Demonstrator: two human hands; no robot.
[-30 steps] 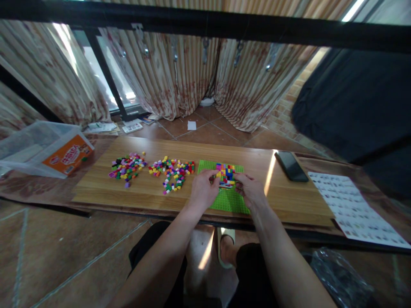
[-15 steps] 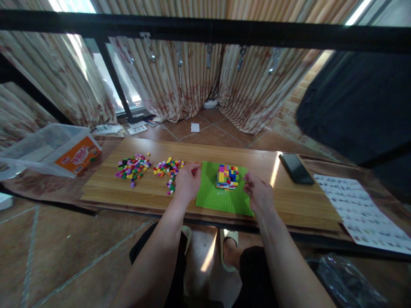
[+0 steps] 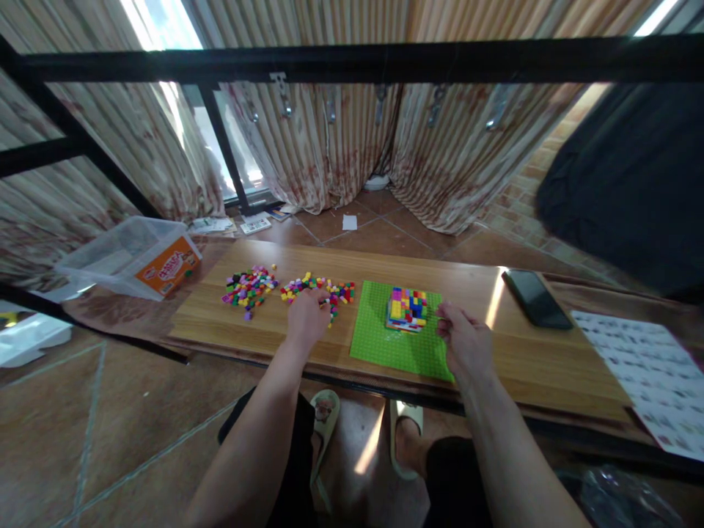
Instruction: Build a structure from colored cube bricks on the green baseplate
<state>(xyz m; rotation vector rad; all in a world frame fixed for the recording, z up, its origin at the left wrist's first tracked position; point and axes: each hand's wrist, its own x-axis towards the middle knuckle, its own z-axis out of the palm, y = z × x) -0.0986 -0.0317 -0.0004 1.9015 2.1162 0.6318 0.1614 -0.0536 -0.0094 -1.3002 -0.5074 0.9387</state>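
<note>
My left hand (image 3: 309, 315) is over the near part of a loose pile of small coloured bricks (image 3: 344, 292). Its fingers point down among them, and the back of the hand mostly hides the fingertips. Just off the right side of a green studded baseplate (image 3: 371, 345), my right hand (image 3: 465, 334) is closed, thumb and fingers drawn together; whatever they may hold is too small to make out. Between the hands, a block-shaped build of multicoloured bricks (image 3: 405, 309) stands on the baseplate, touched by neither hand.
Another brick pile (image 3: 250, 286) lies further left, beside a clear plastic box (image 3: 124, 257) with an orange label. Right of the baseplate are a dark phone (image 3: 536, 298) and a printed sheet (image 3: 649, 374). A black metal bar (image 3: 352, 64) crosses beyond the wooden tabletop (image 3: 236, 337).
My left hand has moved left, from the baseplate's left edge to the brick pile. My right hand stays beside the baseplate. The whole view has shifted slightly.
</note>
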